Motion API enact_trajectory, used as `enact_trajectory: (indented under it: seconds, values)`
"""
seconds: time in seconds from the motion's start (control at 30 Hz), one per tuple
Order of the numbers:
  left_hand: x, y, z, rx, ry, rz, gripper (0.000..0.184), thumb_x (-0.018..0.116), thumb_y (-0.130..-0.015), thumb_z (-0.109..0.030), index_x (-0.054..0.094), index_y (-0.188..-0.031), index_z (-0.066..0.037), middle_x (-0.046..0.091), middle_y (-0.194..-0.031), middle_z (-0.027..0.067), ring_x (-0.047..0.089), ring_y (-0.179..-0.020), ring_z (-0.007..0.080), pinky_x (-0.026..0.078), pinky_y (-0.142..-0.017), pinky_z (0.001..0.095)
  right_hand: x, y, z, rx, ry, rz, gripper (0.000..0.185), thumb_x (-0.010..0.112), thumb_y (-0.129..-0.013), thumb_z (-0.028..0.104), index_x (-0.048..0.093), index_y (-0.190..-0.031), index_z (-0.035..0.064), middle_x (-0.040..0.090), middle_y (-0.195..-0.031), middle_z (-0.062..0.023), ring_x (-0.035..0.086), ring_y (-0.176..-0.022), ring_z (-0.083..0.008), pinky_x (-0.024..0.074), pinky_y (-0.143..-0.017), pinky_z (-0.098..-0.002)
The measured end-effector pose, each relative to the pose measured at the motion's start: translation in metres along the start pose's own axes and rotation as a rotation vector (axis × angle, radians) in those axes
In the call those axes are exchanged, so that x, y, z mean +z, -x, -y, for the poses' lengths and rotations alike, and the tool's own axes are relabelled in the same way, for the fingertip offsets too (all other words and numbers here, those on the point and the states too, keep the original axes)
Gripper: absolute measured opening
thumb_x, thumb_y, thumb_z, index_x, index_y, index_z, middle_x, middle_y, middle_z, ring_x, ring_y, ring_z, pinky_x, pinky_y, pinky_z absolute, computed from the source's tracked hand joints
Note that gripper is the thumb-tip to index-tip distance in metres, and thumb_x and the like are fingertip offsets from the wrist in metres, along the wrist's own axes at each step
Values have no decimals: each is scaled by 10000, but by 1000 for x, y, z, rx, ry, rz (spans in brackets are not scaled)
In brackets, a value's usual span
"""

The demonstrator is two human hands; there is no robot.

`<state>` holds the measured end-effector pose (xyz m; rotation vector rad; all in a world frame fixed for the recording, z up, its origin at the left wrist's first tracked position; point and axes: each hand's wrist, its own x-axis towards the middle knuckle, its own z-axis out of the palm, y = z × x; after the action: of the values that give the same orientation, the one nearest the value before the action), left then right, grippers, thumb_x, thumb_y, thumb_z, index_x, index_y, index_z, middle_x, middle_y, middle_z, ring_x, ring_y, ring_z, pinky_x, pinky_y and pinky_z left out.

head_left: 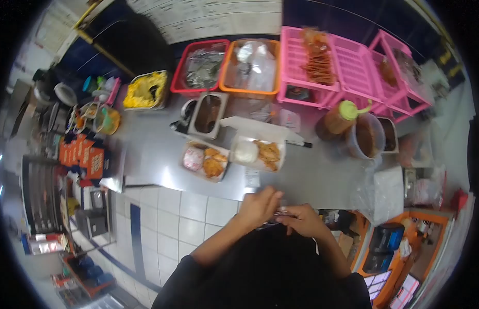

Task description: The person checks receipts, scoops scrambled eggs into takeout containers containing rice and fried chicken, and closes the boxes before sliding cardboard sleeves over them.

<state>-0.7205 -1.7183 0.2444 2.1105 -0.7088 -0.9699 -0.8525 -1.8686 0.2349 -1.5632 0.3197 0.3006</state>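
Both of my hands are close together at the counter's front edge. My left hand (257,208) has its fingers closed on a small clear plastic item, and my right hand (301,218) pinches its other side. The item is too small and blurred to make out fully. Just beyond my hands a small white paper slip (252,178) lies on the steel counter (306,177). Behind it stands an open white box (259,150) with rice and fried pieces. Left of that is another open box (205,160) with a wrapped white ball and fried pieces.
Behind the boxes are a steel sauce container (208,116), a red basket (200,64), an orange basket (250,67) and pink baskets (353,64). A sauce bottle (336,121), a sauce tub (365,136) and a black marker (301,143) are at the right. A tray of yellow spread (146,91) stands back left.
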Motion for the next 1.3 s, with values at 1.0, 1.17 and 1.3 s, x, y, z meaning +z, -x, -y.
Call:
enact_trajectory:
  seconds: [1.0, 1.17, 1.3]
  values:
    - [-10, 54, 41, -6, 732, -112, 418, 549, -1061, -194, 473, -1437, -27, 600, -1124, 27, 546, -1080, 118, 405, -1024, 273, -183, -223, -56, -342, 274, -1521, 1017, 943, -651, 331, 382, -1429, -5, 546, -1345, -275, 529, -1261, -452, 417, -1078, -531]
    - [-14, 49, 37, 22, 895, -57, 438, 620, -1022, -168, 492, -1413, -17, 615, -1163, 43, 584, -1133, 149, 440, -1034, 301, -164, -193, -72, -430, 262, -1449, 987, 937, -659, 249, 379, -1427, -22, 587, -1299, -248, 595, -1200, -404, 467, -1037, -494]
    - [-9, 35, 29, 14, 1017, 39, 413, 692, -967, -109, 550, -1345, -23, 625, -1147, 48, 604, -1124, 153, 463, -1030, 316, -126, -111, -86, -605, 184, -1289, 932, 932, -654, 158, 415, -1407, -30, 620, -1255, -183, 632, -1158, -314, 504, -991, -420]
